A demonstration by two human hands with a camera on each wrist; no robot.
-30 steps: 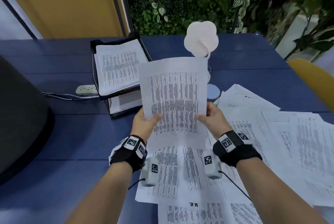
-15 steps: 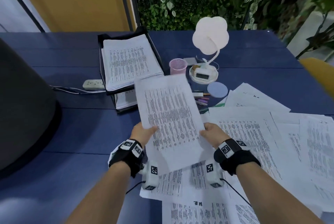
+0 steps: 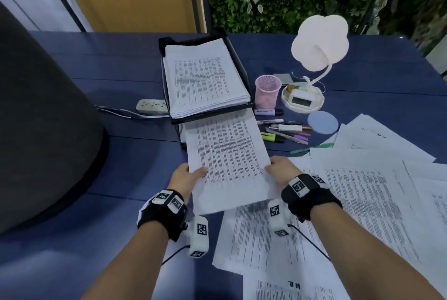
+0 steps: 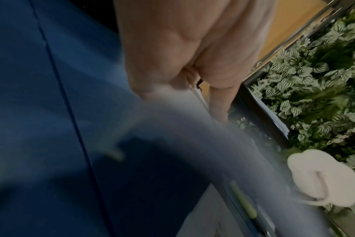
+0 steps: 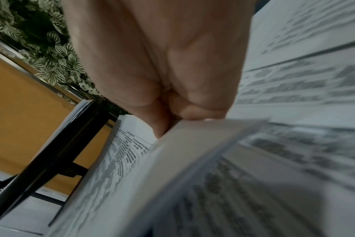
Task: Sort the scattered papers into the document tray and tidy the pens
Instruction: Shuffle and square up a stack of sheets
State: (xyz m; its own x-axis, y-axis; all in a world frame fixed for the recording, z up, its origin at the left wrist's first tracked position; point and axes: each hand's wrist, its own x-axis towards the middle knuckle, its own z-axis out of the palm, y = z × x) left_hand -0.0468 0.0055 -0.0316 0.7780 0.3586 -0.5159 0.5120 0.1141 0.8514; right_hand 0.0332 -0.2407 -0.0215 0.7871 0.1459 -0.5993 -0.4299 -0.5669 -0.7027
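Observation:
Both hands hold one printed sheaf of paper (image 3: 229,154) by its side edges. My left hand (image 3: 187,175) pinches the left edge and my right hand (image 3: 278,169) pinches the right edge. The sheaf's far end reaches into the lower tier of the black document tray (image 3: 212,111), whose upper tier holds a thick stack of printed pages (image 3: 205,77). In the right wrist view the hand (image 5: 162,125) pinches the paper (image 5: 132,160) beside the tray's black frame (image 5: 71,144). Several pens and highlighters (image 3: 283,131) lie loose right of the tray, near an empty pink mesh pen cup (image 3: 267,91).
Many loose printed sheets (image 3: 350,190) cover the right and near side of the blue table (image 3: 133,161). A white flower-shaped lamp (image 3: 319,43) with a clock base, a round blue coaster (image 3: 323,121) and a power strip (image 3: 151,106) sit behind. A dark chair back (image 3: 36,118) stands left.
The sheaf has gone from upright in front of me to lying low and forward, its far end now entering the tray's lower tier. Both hands moved forward and left with it.

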